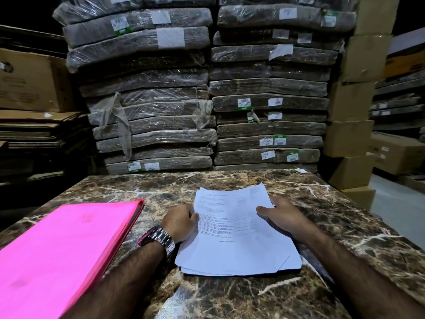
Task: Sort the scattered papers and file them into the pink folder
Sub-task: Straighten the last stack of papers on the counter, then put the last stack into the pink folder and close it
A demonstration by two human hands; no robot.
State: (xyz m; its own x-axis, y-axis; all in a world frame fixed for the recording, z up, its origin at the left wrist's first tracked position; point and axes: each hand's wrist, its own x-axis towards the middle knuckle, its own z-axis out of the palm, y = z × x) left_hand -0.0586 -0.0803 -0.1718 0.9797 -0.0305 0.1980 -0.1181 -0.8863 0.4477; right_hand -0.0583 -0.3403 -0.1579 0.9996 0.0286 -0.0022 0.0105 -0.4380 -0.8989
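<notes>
A stack of white printed papers (236, 229) lies on the brown marble table (230, 300), roughly gathered, with edges slightly uneven. My left hand (180, 223), with a metal watch on the wrist, grips the stack's left edge with curled fingers. My right hand (281, 217) holds the right edge, thumb on top of the sheets and fingers behind them. The pink folder (59, 256) lies closed on the table to the left, apart from the papers and reaching past the near left edge.
Behind the table rise two tall stacks of plastic-wrapped flat cardboard bundles (207, 100). Brown cartons (354, 125) stand piled at the right, and flattened cardboard (34, 130) is stacked at the left. A pale floor strip (400, 203) shows at the far right.
</notes>
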